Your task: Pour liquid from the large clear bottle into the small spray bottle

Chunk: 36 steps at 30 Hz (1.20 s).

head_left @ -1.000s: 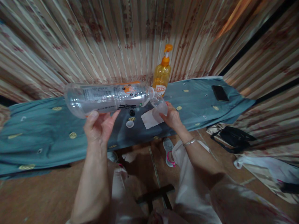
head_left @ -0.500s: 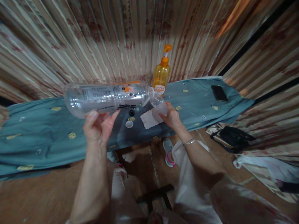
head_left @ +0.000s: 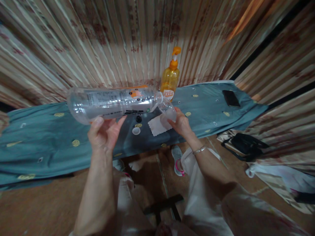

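Observation:
A large clear plastic bottle (head_left: 108,101) with printed lettering and an orange mark lies sideways in my left hand (head_left: 103,132), which grips it from below. Its open mouth points right, at the rim of a small clear container (head_left: 168,113), maybe a cup or little bottle. My right hand (head_left: 180,123) has its fingers round that container, which is tilted toward the bottle mouth. Whether liquid passes between them I cannot tell. Under the container lies a pale card with a scalloped edge (head_left: 155,126). A white cap (head_left: 136,131) and a small black cap (head_left: 139,118) rest on the cloth.
An amber pump bottle (head_left: 169,78) with an orange top stands behind the container. A dark phone (head_left: 230,98) lies toward the right end of the teal cloth (head_left: 49,141). Pleated curtains (head_left: 110,42) hang behind. On the floor at right is a black bag (head_left: 246,146).
Almost nothing differs. Both hands, the large bottle and the small container keep the same places and tilt.

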Each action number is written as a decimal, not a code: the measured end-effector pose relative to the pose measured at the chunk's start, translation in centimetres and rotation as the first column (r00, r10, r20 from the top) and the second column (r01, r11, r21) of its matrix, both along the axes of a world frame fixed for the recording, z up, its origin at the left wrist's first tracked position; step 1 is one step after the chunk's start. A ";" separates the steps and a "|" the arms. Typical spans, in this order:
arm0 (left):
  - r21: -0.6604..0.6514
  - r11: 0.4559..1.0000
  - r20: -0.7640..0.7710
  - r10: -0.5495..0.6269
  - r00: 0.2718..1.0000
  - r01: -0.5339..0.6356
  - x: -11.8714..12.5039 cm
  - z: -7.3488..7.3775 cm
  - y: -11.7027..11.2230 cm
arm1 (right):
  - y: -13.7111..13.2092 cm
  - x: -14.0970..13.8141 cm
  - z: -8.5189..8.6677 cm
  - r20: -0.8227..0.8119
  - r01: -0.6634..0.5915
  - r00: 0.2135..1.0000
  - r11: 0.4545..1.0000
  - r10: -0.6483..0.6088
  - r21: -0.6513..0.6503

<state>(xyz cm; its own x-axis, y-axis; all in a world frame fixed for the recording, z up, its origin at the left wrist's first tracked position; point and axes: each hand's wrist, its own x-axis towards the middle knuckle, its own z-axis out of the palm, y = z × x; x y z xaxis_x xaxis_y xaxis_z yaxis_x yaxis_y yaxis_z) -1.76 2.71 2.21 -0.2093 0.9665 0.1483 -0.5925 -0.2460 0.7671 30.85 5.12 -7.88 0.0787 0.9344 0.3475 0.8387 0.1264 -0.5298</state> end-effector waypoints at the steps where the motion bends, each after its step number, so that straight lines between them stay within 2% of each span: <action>1: -0.001 1.000 0.000 0.001 1.000 -0.001 0.0 0.0 0.0 | 0.0 0.0 0.0 0.002 0.001 1.000 1.000 -0.001 -0.003; 9: -0.014 1.000 -0.059 0.018 0.998 -0.019 -0.1 0.0 -0.1 | 0.2 0.3 -0.7 0.006 -0.009 1.000 0.999 0.009 0.035; 16: -0.006 1.000 -0.040 -0.018 0.999 0.018 0.0 0.3 -0.1 | 0.1 0.2 -0.1 -0.010 -0.024 1.000 1.000 0.024 -0.014; 28: -0.024 1.000 -0.022 -0.013 1.000 0.013 0.5 1.0 -0.5 | -0.1 0.1 0.0 0.002 -0.020 1.000 1.000 0.020 0.000; 36: -0.038 0.999 -0.048 0.007 0.999 -0.008 0.1 0.6 -0.3 | -0.1 0.0 0.0 -0.002 -0.013 1.000 1.000 0.013 0.004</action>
